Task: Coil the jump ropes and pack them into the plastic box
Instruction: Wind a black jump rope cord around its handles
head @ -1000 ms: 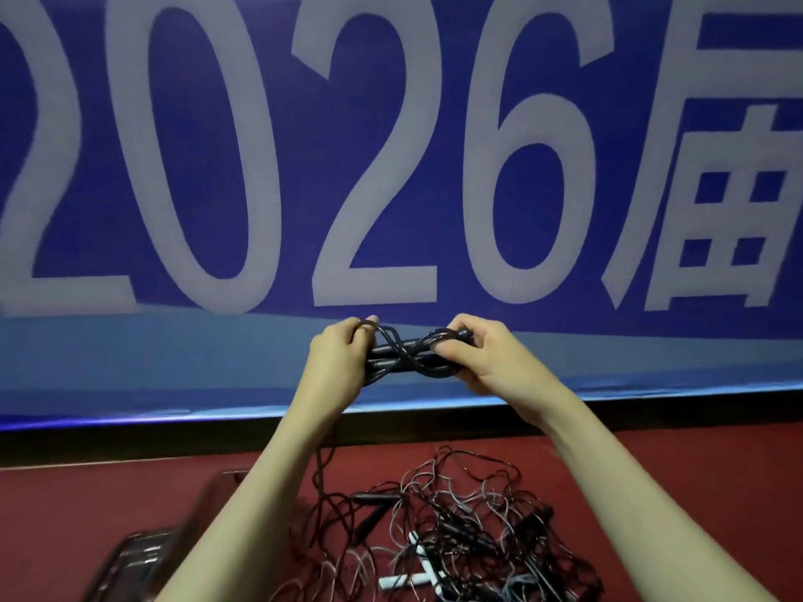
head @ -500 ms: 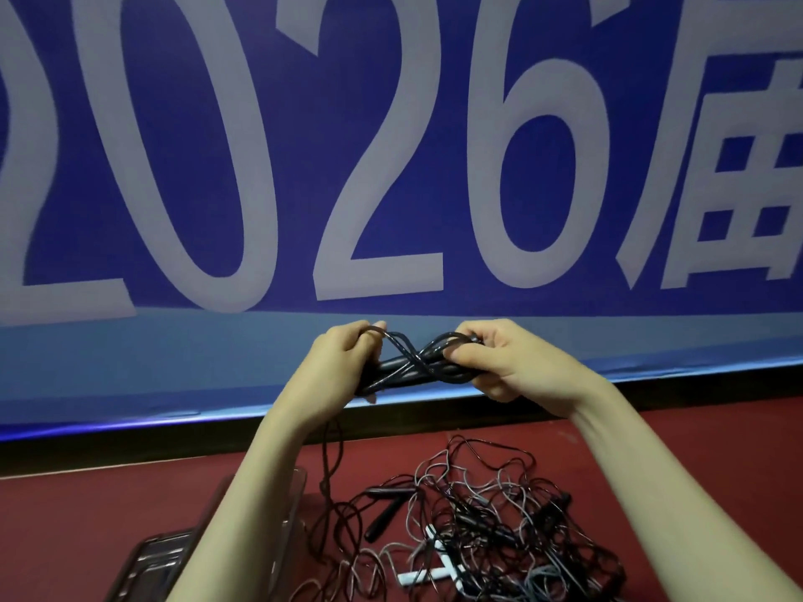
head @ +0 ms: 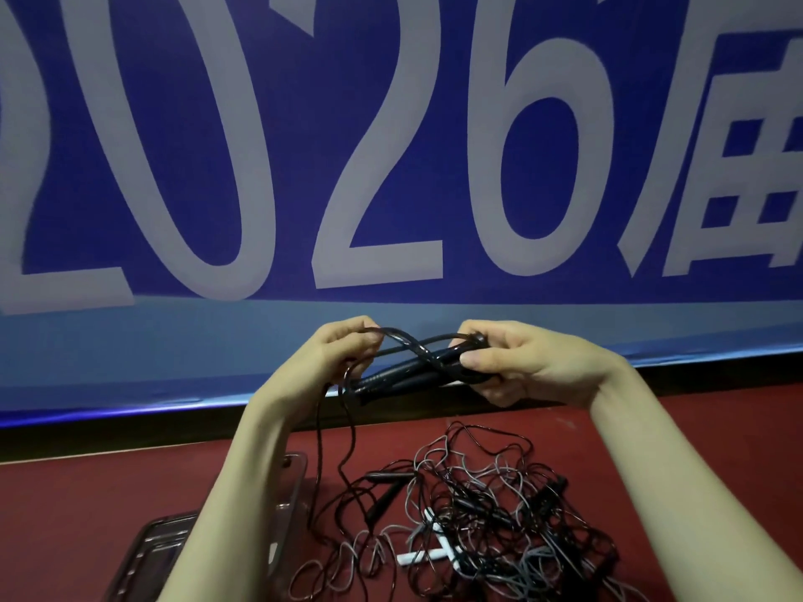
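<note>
A black jump rope (head: 413, 367) with its two handles is held tight between the left hand (head: 343, 354) and the right hand (head: 521, 362), with its cord looped over them. Below the hands, a tangled pile of ropes (head: 478, 514) is spread on the red floor (head: 87, 493). The plastic box (head: 156, 553) is seen under the left arm.

The red floor (head: 78, 506) carries a tangled jump-rope pile (head: 478, 514) and, left of it, a clear plastic box (head: 156, 545).

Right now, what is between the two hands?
In the head view, the black jump rope, handles bundled with cord crossing over them, spans from the left hand to the right hand.
</note>
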`<move>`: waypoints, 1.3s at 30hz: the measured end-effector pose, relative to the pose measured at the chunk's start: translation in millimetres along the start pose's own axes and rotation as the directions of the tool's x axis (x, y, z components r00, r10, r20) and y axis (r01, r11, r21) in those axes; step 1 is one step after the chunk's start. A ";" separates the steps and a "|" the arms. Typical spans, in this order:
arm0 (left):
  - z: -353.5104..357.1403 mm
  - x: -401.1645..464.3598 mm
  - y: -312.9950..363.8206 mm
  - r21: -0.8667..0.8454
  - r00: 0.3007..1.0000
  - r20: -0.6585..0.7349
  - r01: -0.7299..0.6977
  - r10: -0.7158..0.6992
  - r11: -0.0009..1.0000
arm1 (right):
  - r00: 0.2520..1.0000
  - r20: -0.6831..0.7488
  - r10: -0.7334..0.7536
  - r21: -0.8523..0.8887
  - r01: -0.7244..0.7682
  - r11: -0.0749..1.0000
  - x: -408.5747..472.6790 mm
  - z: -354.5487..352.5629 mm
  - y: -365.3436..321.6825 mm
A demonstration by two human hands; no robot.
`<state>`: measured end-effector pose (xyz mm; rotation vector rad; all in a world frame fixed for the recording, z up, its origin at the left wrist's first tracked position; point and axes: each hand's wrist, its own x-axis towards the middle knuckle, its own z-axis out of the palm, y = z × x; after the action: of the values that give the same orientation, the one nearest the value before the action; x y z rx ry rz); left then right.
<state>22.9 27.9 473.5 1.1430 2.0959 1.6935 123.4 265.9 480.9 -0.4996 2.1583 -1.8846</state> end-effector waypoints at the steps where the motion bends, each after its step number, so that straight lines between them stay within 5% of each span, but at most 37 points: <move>1: -2.4 -1.2 0.6 -0.009 1.000 0.020 -0.004 0.004 1.000 | 1.000 0.000 -0.002 0.007 0.002 1.000 -1.0 -2.2 -0.4; 10: 13.3 4.4 4.7 0.028 0.980 -0.158 -0.114 0.117 0.993 | 0.994 0.109 0.027 0.018 -0.029 0.999 -4.7 -3.2 0.3; 16: 20.3 25.0 -12.5 0.211 0.932 -0.311 -0.121 0.184 0.970 | 0.989 0.148 0.001 -0.068 0.009 0.998 0.4 7.6 -4.0; 20: 28.7 27.7 -39.7 0.119 0.940 -0.312 -0.103 0.135 0.988 | 0.994 0.100 -0.036 -0.051 0.042 0.998 9.4 13.5 -3.0; 26: 38.6 25.3 -58.5 0.205 0.941 -0.339 0.058 0.016 0.977 | 0.992 -0.022 -0.121 0.104 0.123 0.987 23.9 16.3 8.1; 32: 59.2 18.1 -42.6 0.318 0.983 -0.178 0.097 -0.041 0.943 | 0.923 -0.340 -0.181 0.109 0.230 0.967 30.6 1.5 14.1; 39: 76.9 14.1 -0.3 0.659 0.998 -0.001 0.052 -0.068 0.750 | 0.860 -0.437 -0.265 -0.146 0.223 0.964 35.6 0.5 19.8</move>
<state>59.3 94.1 453.1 1.2162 2.7808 0.8836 88.9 253.5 463.0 -0.3942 2.5896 -2.2305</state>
